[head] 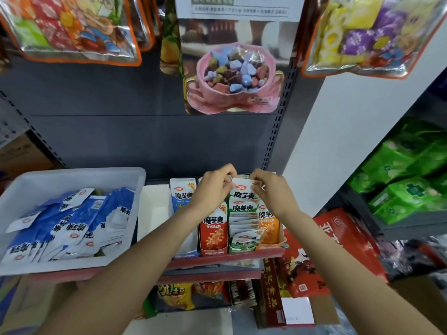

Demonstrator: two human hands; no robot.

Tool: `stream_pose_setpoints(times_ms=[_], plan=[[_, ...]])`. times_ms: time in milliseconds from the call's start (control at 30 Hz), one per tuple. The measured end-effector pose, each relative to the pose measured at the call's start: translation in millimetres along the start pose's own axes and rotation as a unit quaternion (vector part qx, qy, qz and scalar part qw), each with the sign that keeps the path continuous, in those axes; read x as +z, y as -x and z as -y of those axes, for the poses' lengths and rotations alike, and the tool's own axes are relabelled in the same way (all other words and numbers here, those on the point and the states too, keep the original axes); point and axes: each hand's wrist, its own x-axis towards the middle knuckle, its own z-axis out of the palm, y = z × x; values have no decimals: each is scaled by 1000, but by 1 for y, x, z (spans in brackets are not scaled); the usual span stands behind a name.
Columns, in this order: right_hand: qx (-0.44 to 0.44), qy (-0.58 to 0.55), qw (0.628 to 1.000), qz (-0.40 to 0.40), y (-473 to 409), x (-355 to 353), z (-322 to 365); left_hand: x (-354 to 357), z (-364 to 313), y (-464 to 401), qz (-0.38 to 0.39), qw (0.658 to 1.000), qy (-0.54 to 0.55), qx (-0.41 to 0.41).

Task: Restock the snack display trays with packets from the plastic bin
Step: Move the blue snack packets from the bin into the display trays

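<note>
Fingers (229, 181) of both hands pinch a green konjac packet (243, 193) at the far end of the green display tray (242, 249); pushed unevenly, it could buckle or topple neighbouring packets.

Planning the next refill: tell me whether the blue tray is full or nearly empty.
Nearly empty: the blue tray shows bare white floor, with one blue packet upright at its back.

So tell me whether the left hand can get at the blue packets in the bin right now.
Probably yes: the plastic bin is open-topped, blue packets exposed, but the left hand must first release the green packet.
</note>
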Motion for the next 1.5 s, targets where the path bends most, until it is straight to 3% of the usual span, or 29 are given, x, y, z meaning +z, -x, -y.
stream_pose_setpoints(times_ms=[200, 400, 600, 800, 900, 1000, 1100, 1233, 1333, 1500], plan=[[2, 36, 999, -11, -4, 1, 15, -9, -1, 0, 17, 1000, -6, -10], [-61, -11, 998, 6, -8, 20, 68, -48, 31, 26, -62, 998, -5, -30], [-98, -86, 981, 143, -21, 87, 144, -109, 95, 83, -121, 984, -12, -127], [-115, -61, 967, 221, -36, 171, 228, -177, 194, 136, -205, 954, -53, -214], [-86, -41, 961, 259, -44, 217, 258, -207, 256, 155, -142, 946, -93, -276], [-59, -6, 953, 298, -54, 260, 277, -225, 302, 161, -63, 948, -121, -288], [-36, 34, 942, 333, -62, 286, 290, -237, 333, 156, 19, 949, -168, -265], [-24, 110, 920, 377, -64, 303, 298, -239, 356, 137, 70, 961, -181, -195], [-12, 141, 909, 391, -60, 306, 301, -235, 357, 125, 131, 948, -217, -195], [5, 168, 903, 396, -65, 300, 310, -230, 352, 115, 108, 909, -372, -157]])
